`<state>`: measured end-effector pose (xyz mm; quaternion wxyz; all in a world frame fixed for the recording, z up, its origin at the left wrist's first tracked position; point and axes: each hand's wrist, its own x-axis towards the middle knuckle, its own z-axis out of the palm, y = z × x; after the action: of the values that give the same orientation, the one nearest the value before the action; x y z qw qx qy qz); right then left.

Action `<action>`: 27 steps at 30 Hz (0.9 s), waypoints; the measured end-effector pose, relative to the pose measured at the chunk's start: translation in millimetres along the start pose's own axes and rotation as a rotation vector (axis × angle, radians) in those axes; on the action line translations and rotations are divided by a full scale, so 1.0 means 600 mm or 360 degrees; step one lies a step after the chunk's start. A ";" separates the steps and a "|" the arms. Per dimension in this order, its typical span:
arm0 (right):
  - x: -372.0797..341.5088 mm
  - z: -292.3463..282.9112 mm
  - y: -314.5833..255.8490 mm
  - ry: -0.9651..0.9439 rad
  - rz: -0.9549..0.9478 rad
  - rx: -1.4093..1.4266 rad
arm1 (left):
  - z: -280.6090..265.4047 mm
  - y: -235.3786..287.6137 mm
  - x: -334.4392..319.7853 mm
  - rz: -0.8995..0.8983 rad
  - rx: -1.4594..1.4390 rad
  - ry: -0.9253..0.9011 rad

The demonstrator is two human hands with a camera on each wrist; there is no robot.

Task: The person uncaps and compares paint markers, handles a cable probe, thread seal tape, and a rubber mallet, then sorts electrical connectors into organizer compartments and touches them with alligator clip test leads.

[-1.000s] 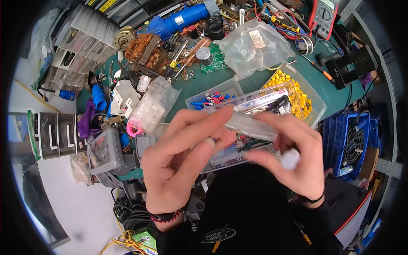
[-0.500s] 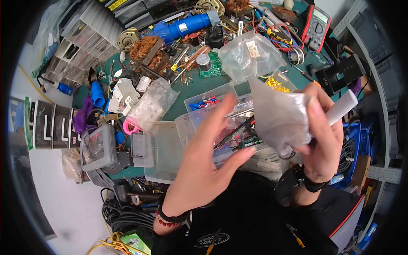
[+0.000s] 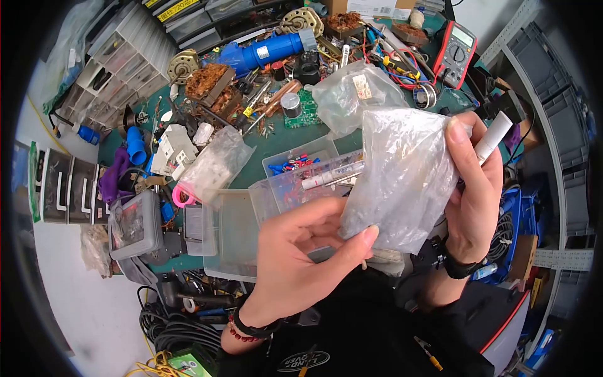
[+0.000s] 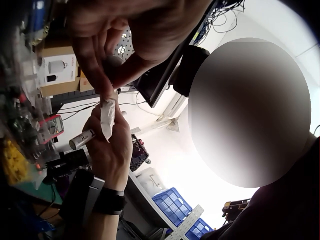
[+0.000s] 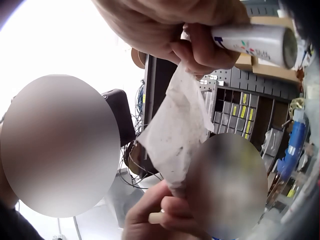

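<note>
Both hands [image 3: 308,251] pinch the clear bag [image 3: 402,179] — right also grips a marker [image 3: 494,138]

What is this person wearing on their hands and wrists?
No gloves on either hand. The left hand has a black band and a red beaded bracelet at the wrist. The right hand has a black strap at its wrist, with a dark, boxy device beside it. The top is black.

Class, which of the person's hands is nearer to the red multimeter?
Right. In the head view, the right hand grips the bag below the multimeter; the left hand pinches the bag's lower left corner, farther away.
</note>
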<state>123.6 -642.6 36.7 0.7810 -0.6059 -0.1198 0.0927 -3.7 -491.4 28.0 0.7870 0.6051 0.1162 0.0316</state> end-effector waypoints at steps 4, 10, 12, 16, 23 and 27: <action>0.005 -0.001 0.006 0.0041 -0.0129 -0.0124 | -0.002 0.000 -0.002 -0.0020 0.0176 0.0089; 0.004 0.000 0.003 0.0057 -0.0138 -0.0278 | 0.000 0.006 0.001 -0.0088 -0.0026 0.0143; 0.001 0.005 -0.003 0.0027 -0.0124 -0.0335 | -0.006 -0.012 0.004 0.0042 0.0002 0.0169; -0.003 0.026 -0.003 -0.0250 -0.0183 -0.0269 | -0.036 -0.024 0.011 0.0475 0.0395 0.0195; 0.003 0.056 -0.020 -0.0529 -0.0359 -0.0452 | -0.088 0.004 0.006 0.0822 0.0474 0.0646; 0.002 0.029 -0.005 -0.0494 -0.0342 -0.0686 | -0.119 0.002 -0.009 0.1068 0.0264 0.0950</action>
<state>119.7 -626.6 43.8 0.6118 -0.7204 -0.3183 0.0735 -24.5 -424.2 12.9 0.6141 0.6347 0.1374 0.4485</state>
